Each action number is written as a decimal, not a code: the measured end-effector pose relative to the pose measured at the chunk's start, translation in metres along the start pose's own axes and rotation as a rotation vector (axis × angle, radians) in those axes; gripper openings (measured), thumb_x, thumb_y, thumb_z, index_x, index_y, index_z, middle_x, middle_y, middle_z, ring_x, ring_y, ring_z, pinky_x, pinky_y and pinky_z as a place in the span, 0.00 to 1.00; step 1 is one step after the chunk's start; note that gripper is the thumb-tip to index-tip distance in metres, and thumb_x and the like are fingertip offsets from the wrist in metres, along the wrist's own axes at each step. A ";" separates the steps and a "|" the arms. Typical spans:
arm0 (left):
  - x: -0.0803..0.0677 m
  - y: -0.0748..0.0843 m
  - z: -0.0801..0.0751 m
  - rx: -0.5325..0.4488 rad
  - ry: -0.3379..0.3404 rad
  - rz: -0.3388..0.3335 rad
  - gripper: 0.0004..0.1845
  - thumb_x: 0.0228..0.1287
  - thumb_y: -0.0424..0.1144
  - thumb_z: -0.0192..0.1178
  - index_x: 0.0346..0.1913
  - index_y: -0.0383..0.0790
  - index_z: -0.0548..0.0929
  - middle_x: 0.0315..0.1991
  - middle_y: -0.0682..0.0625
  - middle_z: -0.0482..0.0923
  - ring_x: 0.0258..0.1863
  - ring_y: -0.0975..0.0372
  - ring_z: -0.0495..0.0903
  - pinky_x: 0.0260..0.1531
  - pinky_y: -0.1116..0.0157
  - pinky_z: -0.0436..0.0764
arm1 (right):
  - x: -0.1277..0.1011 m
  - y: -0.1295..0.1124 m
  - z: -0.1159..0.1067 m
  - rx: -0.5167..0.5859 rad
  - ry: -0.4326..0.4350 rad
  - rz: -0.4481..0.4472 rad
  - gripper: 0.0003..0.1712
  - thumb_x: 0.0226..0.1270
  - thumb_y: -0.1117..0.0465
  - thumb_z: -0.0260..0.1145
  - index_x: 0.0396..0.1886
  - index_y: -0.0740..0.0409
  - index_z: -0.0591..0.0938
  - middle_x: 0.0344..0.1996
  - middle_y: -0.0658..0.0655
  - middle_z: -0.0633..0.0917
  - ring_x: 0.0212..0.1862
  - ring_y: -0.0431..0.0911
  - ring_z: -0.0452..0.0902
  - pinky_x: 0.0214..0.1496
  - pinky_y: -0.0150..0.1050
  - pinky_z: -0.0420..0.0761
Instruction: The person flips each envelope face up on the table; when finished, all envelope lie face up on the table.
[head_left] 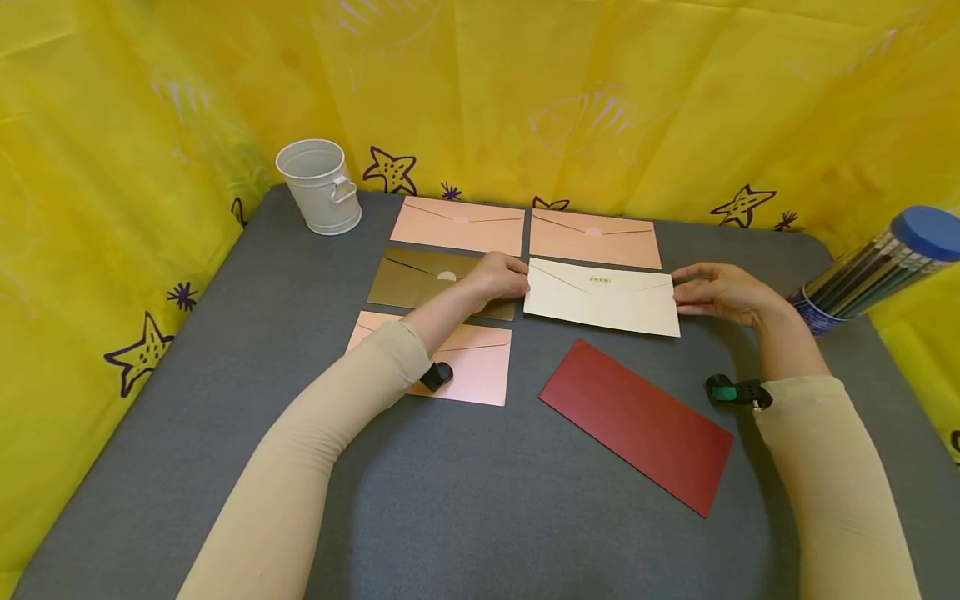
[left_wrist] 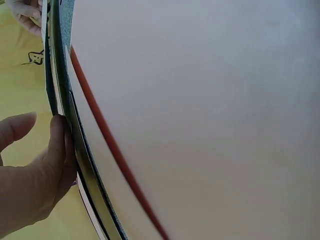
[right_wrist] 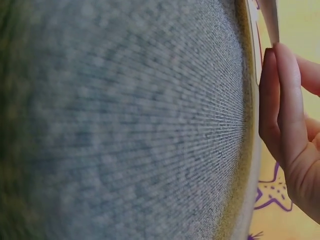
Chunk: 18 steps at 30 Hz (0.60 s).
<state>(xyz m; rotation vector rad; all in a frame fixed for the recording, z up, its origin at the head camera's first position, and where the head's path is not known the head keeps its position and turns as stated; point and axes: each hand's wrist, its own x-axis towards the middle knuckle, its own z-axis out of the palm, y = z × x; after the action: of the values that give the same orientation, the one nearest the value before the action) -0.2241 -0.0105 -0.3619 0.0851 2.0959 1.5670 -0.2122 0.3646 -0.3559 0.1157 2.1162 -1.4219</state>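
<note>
- A cream paper envelope with its flap side up lies flat on the grey felt-covered table, just right of the middle of the head view.
- The left hand is at the cream envelope's left short edge, fingers curled against it; the left wrist view shows fingertips pressed to the stacked paper edges. Whether the edge is pinched or only touched cannot be told.
- The right hand is at the envelope's right short edge, fingers nearly straight and laid together; the right wrist view shows them flat along the table's surface.
- A dark gold envelope lies just left of the cream one, partly under the left hand.
- Two pink envelopes lie side by side above these, near the yellow starfish-print cloth.
- A third pink envelope sits at lower left, partly hidden by the left forearm.
- A dark red envelope lies tilted below the cream one, apart from it.
- A small white metal bucket stands in the upper left.
- A clear tube of pencils with a blue cap leans at the right edge.
</note>
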 end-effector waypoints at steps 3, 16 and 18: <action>0.000 0.000 0.000 0.030 -0.019 0.015 0.28 0.62 0.27 0.57 0.66 0.26 0.71 0.68 0.35 0.70 0.58 0.53 0.79 0.64 0.60 0.78 | 0.000 0.001 -0.001 -0.014 0.000 -0.012 0.36 0.74 0.62 0.59 0.73 0.65 0.54 0.39 0.40 0.83 0.43 0.34 0.84 0.50 0.31 0.85; -0.001 0.003 0.002 0.056 -0.033 0.009 0.28 0.65 0.30 0.57 0.67 0.26 0.69 0.72 0.36 0.65 0.65 0.50 0.75 0.66 0.60 0.76 | 0.000 0.001 -0.003 0.012 -0.012 0.002 0.37 0.77 0.59 0.56 0.76 0.66 0.52 0.41 0.39 0.83 0.45 0.33 0.83 0.52 0.31 0.85; 0.000 0.003 0.002 0.057 -0.034 0.012 0.27 0.66 0.30 0.57 0.67 0.26 0.70 0.72 0.36 0.65 0.65 0.51 0.75 0.65 0.60 0.77 | 0.000 0.001 -0.002 0.014 -0.014 0.007 0.38 0.77 0.58 0.56 0.77 0.67 0.51 0.41 0.38 0.83 0.45 0.33 0.83 0.53 0.31 0.85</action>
<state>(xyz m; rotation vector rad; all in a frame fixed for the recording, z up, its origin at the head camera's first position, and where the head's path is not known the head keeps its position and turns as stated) -0.2237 -0.0083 -0.3597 0.1439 2.1176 1.5020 -0.2133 0.3669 -0.3560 0.1177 2.0926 -1.4300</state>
